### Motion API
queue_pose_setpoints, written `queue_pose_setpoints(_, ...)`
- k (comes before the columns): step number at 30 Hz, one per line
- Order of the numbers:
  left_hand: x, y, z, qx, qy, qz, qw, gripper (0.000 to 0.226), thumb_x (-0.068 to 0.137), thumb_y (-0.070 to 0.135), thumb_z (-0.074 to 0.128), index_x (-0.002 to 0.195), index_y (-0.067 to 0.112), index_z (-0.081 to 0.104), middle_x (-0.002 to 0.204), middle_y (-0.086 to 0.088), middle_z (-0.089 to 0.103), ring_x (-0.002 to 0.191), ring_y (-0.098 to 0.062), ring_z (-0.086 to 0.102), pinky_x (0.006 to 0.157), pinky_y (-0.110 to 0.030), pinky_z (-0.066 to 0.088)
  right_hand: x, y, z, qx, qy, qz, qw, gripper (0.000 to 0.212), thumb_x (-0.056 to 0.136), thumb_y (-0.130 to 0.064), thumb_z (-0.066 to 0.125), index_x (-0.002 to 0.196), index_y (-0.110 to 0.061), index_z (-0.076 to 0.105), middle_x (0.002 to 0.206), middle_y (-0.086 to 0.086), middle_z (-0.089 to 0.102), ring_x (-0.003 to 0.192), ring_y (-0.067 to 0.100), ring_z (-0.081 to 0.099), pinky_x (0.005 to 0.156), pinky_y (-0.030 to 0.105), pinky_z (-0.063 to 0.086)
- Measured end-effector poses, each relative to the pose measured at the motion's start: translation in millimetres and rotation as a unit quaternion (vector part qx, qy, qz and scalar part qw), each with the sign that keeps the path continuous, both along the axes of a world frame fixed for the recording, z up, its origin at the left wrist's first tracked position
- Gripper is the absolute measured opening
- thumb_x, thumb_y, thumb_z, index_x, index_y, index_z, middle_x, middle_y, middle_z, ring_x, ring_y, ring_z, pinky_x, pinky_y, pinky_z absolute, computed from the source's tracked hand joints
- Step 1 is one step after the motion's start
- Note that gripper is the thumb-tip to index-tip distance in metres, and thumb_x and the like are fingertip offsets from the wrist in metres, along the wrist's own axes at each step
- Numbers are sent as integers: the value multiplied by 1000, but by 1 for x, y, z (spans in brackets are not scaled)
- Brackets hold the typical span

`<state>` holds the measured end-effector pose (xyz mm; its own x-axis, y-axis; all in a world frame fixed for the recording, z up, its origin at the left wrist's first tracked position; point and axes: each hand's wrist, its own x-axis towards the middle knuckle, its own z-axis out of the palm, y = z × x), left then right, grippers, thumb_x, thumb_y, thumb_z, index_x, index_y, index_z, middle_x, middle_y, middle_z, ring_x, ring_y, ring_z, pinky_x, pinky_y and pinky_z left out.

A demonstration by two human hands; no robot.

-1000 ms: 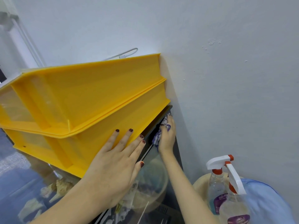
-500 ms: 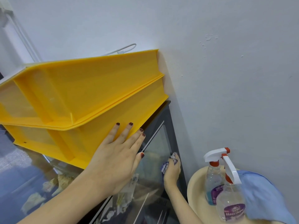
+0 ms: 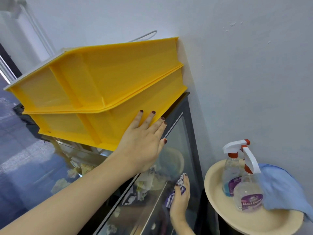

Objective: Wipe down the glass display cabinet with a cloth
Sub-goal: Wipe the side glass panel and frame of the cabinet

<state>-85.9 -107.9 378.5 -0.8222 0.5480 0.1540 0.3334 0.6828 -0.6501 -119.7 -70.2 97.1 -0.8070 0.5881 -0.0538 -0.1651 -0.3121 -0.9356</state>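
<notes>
While left hand [image 3: 142, 143] lies flat on ribbed yellow bins [image 3: 105, 92], right hand [image 3: 180, 199] clutches crumpled cloth [image 3: 174, 192].

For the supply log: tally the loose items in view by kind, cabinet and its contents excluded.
Yellow crates, stacked on the glass cabinet: 2
Spray bottles on the beige tray: 2
Beige trays: 1
Cloths, one striped under the right hand, one blue on the tray: 2
Total: 7

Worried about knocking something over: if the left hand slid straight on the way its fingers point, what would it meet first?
More of the yellow crates that the left hand is already pressed flat against; beyond them probably the wall, though depth is unclear.
</notes>
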Motion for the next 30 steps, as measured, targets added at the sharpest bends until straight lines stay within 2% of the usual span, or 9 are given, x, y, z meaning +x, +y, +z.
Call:
queue_pose_setpoints(3,-2,-1,-3,-21,3,4,1000,58,99,42,2,151,18,-2,159,0,-4,143,-23,-17,111,-45,-18,5,-3,44,21,2,1,1000,51,96,-5,46,143,-21,36,153,-5,29,141,11,22,118,37,16)
queue_pose_setpoints(8,-2,-2,-3,-27,9,-7,1000,57,100,41,5,151,15,4,159,-2,1,145,-25,-12,113,-47,-13,79,-59,84,100,105,9,989,57,86,-49,43,139,-37,25,151,-16,23,142,10,19,114,25,13)
queue_pose_setpoints(12,-1,-1,1,-39,-1,0,999,58,101,42,8,151,13,8,159,-4,5,145,-25,-8,114,-48,-9,108,-76,69,114,120,-25,986,55,85,-30,52,134,-50,34,148,-15,37,138,7,32,115,36,25)
queue_pose_setpoints(16,26,-13,3,-41,-38,-2,998,59,101,43,12,150,11,9,159,-7,0,145,-24,-13,116,-43,-5,100,-59,69,-5,27,13,1000,49,95,-3,47,135,-29,41,148,-5,37,140,13,28,116,41,22)
queue_pose_setpoints(19,57,-43,1,-3,-86,-12,996,60,101,43,15,151,10,5,158,-7,-8,143,-24,-17,116,-40,-4,114,-68,89,-2,2,1,1000,48,96,-9,47,141,-23,39,150,-6,34,139,11,25,116,36,21)
queue_pose_setpoints(23,103,-87,0,95,-163,1,982,60,101,42,18,151,14,-1,157,-4,-14,142,-21,-20,116,-37,-3,181,-134,95,91,79,-11,993,53,89,-38,49,140,-39,35,149,-25,27,138,-5,16,112,20,11)
queue_pose_setpoints(25,113,-94,-1,95,-161,5,982,60,102,42,18,151,14,-2,157,-3,-16,142,-20,-21,116,-38,-2,197,-152,84,150,70,1,986,59,87,-36,53,141,-41,29,150,-28,19,139,-6,12,110,14,8)
queue_pose_setpoints(27,115,-92,-1,83,-148,6,986,60,102,41,17,151,13,-3,157,-3,-16,142,-20,-20,116,-40,-1,199,-150,70,163,43,12,986,58,89,-17,58,139,-36,33,149,-21,25,140,4,19,114,25,16)
queue_pose_setpoints(30,112,-87,0,93,-149,6,984,59,102,39,18,151,13,-2,158,-3,-14,143,-21,-18,116,-42,0,197,-136,51,63,46,-20,997,47,89,-11,55,132,-27,44,143,-9,42,134,16,38,113,43,27)
